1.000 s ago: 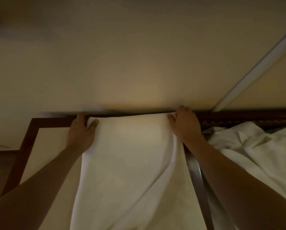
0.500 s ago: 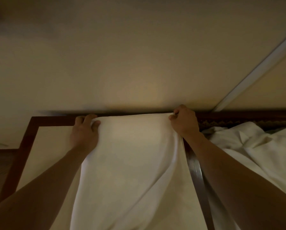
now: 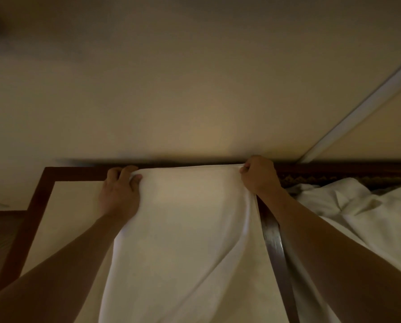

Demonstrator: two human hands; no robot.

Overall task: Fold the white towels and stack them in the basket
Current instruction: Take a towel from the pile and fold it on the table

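Note:
A white towel (image 3: 185, 224) lies stretched lengthwise over a cream table top, running from the far edge down out of the bottom of the view. My left hand (image 3: 120, 194) pinches its far left corner. At the far right corner, my right hand (image 3: 257, 174) has its fingers curled round the towel's edge. The towel's far edge is pulled straight between both hands, along the table's dark wooden border (image 3: 78, 173). A long fold runs diagonally through the towel's lower right part. No basket is in view.
A heap of crumpled white towels (image 3: 357, 206) lies to the right, beyond a dark metallic strip (image 3: 274, 243). A plain wall rises right behind the table, with a pale rail (image 3: 362, 108) slanting up to the right. Wooden floor shows at the far left.
Both hands have closed tighter on the towel's far corners. The far edge between them is drawn straighter.

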